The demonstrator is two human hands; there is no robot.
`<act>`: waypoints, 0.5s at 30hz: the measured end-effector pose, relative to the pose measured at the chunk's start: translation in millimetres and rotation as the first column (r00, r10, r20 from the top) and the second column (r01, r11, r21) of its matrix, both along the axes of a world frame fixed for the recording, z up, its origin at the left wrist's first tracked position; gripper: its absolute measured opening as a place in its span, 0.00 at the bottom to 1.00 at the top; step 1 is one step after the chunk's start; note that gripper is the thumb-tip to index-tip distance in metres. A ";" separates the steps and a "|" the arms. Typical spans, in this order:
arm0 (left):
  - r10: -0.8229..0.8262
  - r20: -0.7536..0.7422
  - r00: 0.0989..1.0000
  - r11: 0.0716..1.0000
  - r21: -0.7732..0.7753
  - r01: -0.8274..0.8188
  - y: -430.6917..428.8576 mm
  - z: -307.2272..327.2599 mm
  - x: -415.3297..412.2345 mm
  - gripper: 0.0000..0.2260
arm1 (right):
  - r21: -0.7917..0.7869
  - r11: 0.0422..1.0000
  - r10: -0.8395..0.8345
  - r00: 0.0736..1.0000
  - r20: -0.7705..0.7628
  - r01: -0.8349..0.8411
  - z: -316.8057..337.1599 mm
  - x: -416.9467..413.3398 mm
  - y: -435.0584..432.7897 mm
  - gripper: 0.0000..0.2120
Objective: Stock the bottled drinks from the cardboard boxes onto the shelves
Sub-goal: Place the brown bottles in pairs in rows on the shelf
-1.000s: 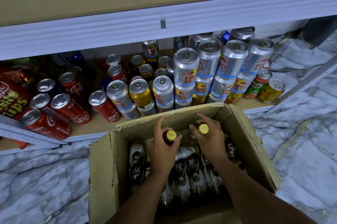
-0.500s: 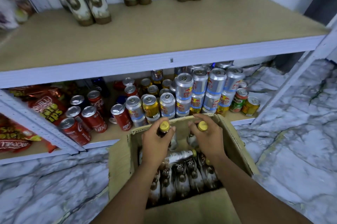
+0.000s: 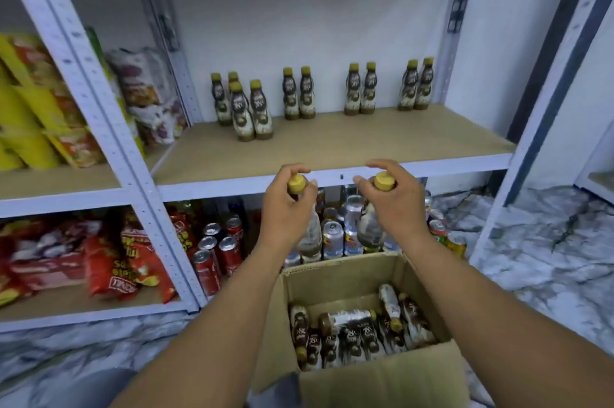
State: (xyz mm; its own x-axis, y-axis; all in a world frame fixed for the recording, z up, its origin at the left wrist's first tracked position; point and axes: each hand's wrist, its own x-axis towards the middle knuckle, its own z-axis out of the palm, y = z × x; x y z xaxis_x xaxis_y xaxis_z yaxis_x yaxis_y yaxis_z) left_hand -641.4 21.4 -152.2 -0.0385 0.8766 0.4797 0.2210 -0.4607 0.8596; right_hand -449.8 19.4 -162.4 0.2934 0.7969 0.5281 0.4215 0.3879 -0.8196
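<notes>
- We have one bottle in each hand. The left hand (image 3: 285, 208) has its grip clamped round the neck of the left bottle (image 3: 310, 234), just under the yellow cap. The right hand (image 3: 392, 204) has its grip clamped the same way on the right bottle (image 3: 368, 228).
- Both bottles hang upright just in front of the shelf (image 3: 332, 148). Their caps are about level with its front edge and their bodies are below it.
- We judge the step in hand to be lifting both bottles over that edge and standing them on the shelf.
- To do it well, we raise the bases clear of the edge before moving inward.
- A neck hold lets the body swing, so we travel smoothly.
- We set the pair down short of the standing bottles (image 3: 299, 95) at the back of the shelf, and loosen each grip only once the base sits flat.
- The cardboard box (image 3: 382, 377), below and in front of the shelf, holds many more bottles, so much stocking seems left.
</notes>
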 end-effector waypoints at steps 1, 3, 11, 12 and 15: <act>0.009 -0.001 1.000 1.000 0.026 -0.009 -2.1 13.3 -2.9 0.06 | 0.030 1.000 -0.007 1.000 0.005 0.007 15.1 -3.2 -1.4 0.11; 0.020 0.002 1.000 0.998 0.065 -0.020 -2.7 37.3 -8.0 0.06 | 0.070 0.998 -0.006 1.000 0.003 0.006 42.4 -9.5 -1.2 0.09; 0.067 0.006 0.998 0.983 0.170 -0.067 35.7 106.7 -24.9 0.07 | 0.118 0.992 0.041 0.999 0.033 -0.045 112.6 -32.0 40.0 0.06; 0.076 0.001 0.997 0.982 0.176 -0.075 45.8 109.9 -26.8 0.08 | 0.119 0.992 0.035 0.998 0.044 -0.040 116.1 -34.2 50.4 0.06; 0.093 -0.019 0.995 0.983 0.160 -0.089 79.7 111.1 -31.5 0.07 | 0.114 0.993 0.026 0.998 0.065 -0.034 120.1 -38.6 83.9 0.06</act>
State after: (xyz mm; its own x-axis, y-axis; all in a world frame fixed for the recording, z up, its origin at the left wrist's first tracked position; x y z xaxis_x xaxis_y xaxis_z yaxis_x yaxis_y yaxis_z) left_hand -672.9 101.1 -41.1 -0.1001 0.7823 0.6148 0.2904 -0.5680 0.7701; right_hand -488.4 103.3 -42.3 0.2334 0.7380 0.6332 0.4577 0.4911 -0.7411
